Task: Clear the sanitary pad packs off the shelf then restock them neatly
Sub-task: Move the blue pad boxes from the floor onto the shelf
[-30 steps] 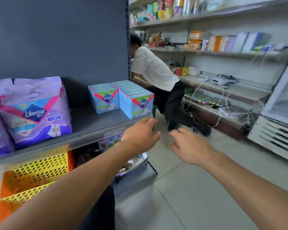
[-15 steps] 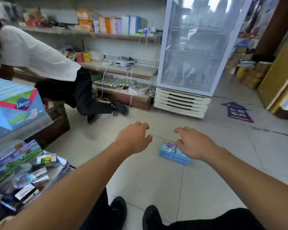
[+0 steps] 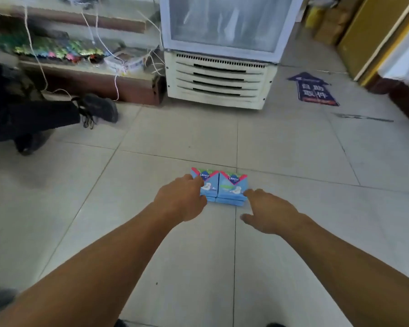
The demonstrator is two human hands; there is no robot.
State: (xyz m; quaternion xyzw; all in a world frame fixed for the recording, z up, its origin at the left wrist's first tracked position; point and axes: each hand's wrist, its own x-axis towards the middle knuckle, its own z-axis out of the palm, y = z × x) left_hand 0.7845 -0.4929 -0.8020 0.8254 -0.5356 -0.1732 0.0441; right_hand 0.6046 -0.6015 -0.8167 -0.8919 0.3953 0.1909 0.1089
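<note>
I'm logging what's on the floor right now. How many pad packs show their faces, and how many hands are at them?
Blue pad packs with faces showing, side by side on the floor tiles: 2 (edges below hint at more, uncountable)
Hands reaching, left hand and right hand: 2
Total: 4

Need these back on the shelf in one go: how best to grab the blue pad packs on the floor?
Squeeze the outer short sides of the blue pad packs, one palm each side. They lie flat in two side-by-side stacks, and the left hand and right hand already flank them.
</note>
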